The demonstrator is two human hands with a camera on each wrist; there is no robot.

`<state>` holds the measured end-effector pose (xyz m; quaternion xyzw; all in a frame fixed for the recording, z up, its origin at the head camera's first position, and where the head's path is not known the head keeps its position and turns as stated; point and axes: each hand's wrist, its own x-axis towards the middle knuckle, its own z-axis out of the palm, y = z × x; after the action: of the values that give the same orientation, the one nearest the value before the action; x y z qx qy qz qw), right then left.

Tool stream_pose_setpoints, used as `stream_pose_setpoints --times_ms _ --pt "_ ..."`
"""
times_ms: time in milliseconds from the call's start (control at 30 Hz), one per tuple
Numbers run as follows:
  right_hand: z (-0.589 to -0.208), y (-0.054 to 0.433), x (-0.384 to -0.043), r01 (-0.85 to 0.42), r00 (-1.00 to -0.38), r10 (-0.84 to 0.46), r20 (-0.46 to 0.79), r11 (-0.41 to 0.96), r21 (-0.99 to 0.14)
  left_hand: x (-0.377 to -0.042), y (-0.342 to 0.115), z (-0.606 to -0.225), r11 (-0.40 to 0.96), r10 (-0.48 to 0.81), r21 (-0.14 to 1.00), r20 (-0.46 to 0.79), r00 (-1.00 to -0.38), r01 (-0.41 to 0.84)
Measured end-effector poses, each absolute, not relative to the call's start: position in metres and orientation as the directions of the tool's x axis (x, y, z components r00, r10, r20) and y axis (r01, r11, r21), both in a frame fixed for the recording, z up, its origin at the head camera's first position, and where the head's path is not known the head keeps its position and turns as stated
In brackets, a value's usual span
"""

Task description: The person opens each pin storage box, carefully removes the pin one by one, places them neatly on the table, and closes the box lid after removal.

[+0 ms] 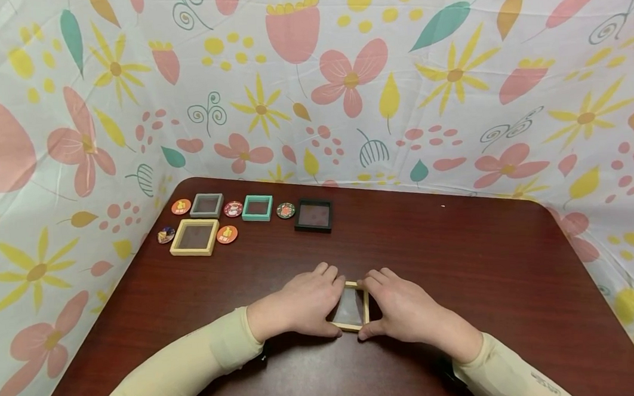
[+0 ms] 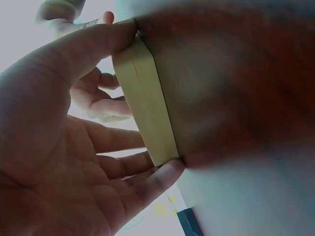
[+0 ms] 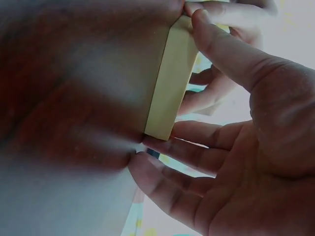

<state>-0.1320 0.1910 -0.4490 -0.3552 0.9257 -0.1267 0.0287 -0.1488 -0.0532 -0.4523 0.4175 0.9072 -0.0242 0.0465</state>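
Note:
A small square pale-yellow frame (image 1: 366, 306) with a clear middle lies on the table near its front. My left hand (image 1: 313, 303) holds its left side, thumb at the near corner and fingers at the far one. On the opposite side my right hand (image 1: 403, 308) grips it the same way. In the left wrist view the frame's side wall (image 2: 145, 101) shows a thin seam along it, between thumb and fingertips. The right wrist view shows the other side wall (image 3: 172, 81), with the thumb at one end and fingers by the other.
At the back left sit a larger yellow frame (image 1: 179, 252), a grey frame (image 1: 195, 214), a teal frame (image 1: 257, 218) and a black frame (image 1: 313, 228). Several round badges (image 1: 227, 234) lie among them. A flower-patterned curtain (image 1: 313, 132) borders the dark wooden table (image 1: 459, 238).

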Motion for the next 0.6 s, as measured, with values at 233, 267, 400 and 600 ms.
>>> stream_pose_setpoints --times_ms 233,267,400,600 --pt "-0.4532 0.1892 -0.1336 -0.657 -0.742 -0.666 0.071 0.703 -0.274 -0.1507 -0.055 -0.4504 0.653 0.753 0.01 -0.12 -0.647 0.758" --pt "-0.4537 0.1886 -0.1338 -0.654 -0.744 -0.664 0.074 0.702 -0.282 -0.1508 -0.0554 -0.4502 0.652 0.754 0.008 -0.12 -0.646 0.758" --pt "-0.4548 0.1863 -0.1348 -0.633 -0.757 -0.649 0.073 0.702 -0.325 -0.1521 -0.0571 -0.4499 0.649 0.756 0.006 -0.118 -0.644 0.761" --pt "-0.4567 0.1859 -0.1391 -0.538 -0.801 -0.598 0.016 0.707 -0.459 -0.1588 -0.0621 -0.4482 0.657 0.752 0.029 -0.101 -0.651 0.754"
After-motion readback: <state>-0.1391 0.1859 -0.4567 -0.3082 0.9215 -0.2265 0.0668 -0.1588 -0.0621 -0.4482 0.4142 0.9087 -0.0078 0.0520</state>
